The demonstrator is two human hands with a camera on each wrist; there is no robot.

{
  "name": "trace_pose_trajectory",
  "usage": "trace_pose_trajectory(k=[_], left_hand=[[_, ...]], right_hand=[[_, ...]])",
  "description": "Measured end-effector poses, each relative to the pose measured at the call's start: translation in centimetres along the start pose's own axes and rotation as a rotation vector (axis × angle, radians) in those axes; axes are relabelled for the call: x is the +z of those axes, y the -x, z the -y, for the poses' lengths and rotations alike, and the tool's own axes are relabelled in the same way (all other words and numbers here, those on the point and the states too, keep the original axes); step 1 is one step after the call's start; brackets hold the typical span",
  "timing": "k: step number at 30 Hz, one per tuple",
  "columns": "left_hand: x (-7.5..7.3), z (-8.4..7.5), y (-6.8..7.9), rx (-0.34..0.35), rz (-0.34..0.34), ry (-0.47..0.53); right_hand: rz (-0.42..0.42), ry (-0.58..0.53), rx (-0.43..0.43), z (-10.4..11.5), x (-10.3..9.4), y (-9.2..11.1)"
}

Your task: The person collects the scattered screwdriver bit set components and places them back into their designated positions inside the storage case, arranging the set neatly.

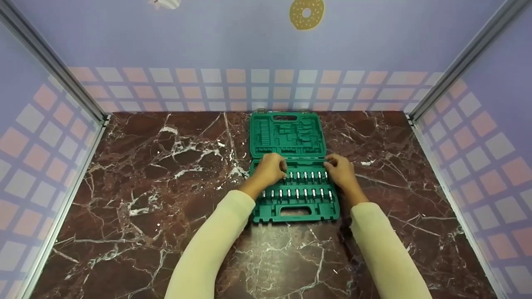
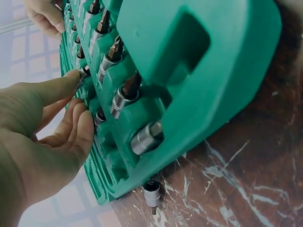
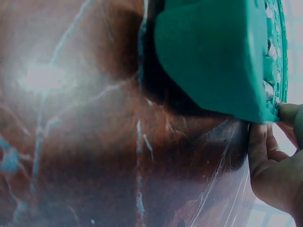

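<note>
A green plastic tool case (image 1: pixel 266 214) lies unfolded on the table, its moulded lid (image 1: pixel 286 143) laid back behind it. Two rows of silver bit sockets (image 1: pixel 297 194) stand in its slots. My left hand (image 1: pixel 270 169) is over the left end of the back row. In the left wrist view, its thumb and finger pinch a bit socket (image 2: pixel 84 74) at its slot. My right hand (image 1: pixel 341 171) grips the case's right edge near the hinge, thumb on top and fingers against the side, as the right wrist view shows.
One loose bit socket (image 2: pixel 152 195) lies on the marbled table (image 1: pixel 124 187) beside the case, seen in the left wrist view. Patterned walls enclose the table at the back (image 1: pixel 232 41), left and right. A handle opening (image 1: pixel 295 211) is in the case's front edge.
</note>
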State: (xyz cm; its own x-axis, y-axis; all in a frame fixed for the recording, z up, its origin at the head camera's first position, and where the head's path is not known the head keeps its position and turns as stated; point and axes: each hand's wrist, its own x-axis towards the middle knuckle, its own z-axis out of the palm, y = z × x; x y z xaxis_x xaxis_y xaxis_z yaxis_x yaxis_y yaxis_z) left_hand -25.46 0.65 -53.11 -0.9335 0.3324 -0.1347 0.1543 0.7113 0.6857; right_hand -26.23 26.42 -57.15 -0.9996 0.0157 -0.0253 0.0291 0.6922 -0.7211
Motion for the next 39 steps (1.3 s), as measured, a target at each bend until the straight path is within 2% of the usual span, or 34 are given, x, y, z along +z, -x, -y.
trace_pose_trajectory(k=[10,15,22,30,39], left_hand=[[-0.1,0.1,-0.6,-0.040,-0.016,-0.030],[-0.1,-0.4,-0.8,-0.093,-0.033,-0.007],[0.3,-0.9,-0.8,-0.187,-0.109,0.015],[0.5,-1.0,-0.6,-0.147,-0.135,0.039],[0.5,0.0,-0.1,-0.087,-0.132,0.078]], right_hand=[[0.013,0.003,0.020,0.2,-0.1,0.2],[0.001,0.000,0.004,0.2,-0.1,0.2],[-0.001,0.005,0.001,0.2,-0.1,0.1],[-0.027,0.010,-0.011,0.1,-0.2,-0.1],[-0.011,0.020,-0.001,0.1,0.1,0.2]])
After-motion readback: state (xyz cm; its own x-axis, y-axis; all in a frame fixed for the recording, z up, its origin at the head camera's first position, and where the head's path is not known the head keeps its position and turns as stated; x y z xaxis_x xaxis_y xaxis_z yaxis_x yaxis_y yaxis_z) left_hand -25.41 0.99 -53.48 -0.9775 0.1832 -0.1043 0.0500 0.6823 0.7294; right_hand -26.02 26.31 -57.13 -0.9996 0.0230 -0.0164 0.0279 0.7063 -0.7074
